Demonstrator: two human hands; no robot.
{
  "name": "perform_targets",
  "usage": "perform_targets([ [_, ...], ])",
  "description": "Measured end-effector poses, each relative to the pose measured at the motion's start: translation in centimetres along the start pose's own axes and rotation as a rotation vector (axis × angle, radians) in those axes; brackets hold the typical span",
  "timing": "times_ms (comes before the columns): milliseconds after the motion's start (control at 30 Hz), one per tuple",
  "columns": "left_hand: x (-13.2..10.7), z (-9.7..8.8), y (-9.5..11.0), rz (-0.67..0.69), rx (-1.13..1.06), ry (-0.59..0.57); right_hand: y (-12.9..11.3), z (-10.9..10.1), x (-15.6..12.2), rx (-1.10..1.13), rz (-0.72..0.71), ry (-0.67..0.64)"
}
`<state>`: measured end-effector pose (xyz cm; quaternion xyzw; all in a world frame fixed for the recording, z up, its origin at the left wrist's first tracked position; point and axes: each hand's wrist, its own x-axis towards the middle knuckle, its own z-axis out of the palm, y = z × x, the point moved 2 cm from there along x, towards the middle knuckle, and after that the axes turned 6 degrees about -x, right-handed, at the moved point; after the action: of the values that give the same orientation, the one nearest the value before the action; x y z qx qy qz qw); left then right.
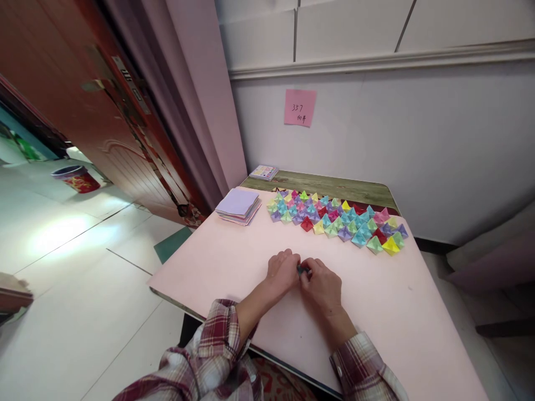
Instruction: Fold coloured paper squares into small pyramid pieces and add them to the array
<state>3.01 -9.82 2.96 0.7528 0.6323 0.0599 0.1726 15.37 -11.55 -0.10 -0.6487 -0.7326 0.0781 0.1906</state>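
Observation:
Over the middle of the pink tabletop (pixel 234 256), a small piece of dark teal folded paper (pixel 304 270) is pinched between my two hands. My left hand (pixel 283 272) has its fingers closed at the paper's left side. From the right, my right hand (pixel 322 285) grips it with thumb and fingertips. Most of the paper is hidden behind the fingers, so its shape cannot be made out. Beyond my hands stand several rows of small folded paper pieces (pixel 345 233), pointed at the top and in many colours.
A stack of square paper sheets (pixel 238 203), lavender on top, lies at the table's left. Behind it is a small printed packet (pixel 264 172). A pink note (pixel 300 108) hangs on the wall. A red door (pixel 96 94) and a bin (pixel 79 179) are off to the left.

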Motion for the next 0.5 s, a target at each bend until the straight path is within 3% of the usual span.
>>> perform_targets([
  [300, 0.66, -0.39, -0.24, -0.064, -0.001, -0.043, -0.38, 0.07, -0.24, -0.145, 0.073, 0.019],
  [500, 0.64, -0.71, -0.18, -0.054, 0.016, -0.056, -0.96, -0.20, -0.08, -0.170, 0.011, -0.002],
])
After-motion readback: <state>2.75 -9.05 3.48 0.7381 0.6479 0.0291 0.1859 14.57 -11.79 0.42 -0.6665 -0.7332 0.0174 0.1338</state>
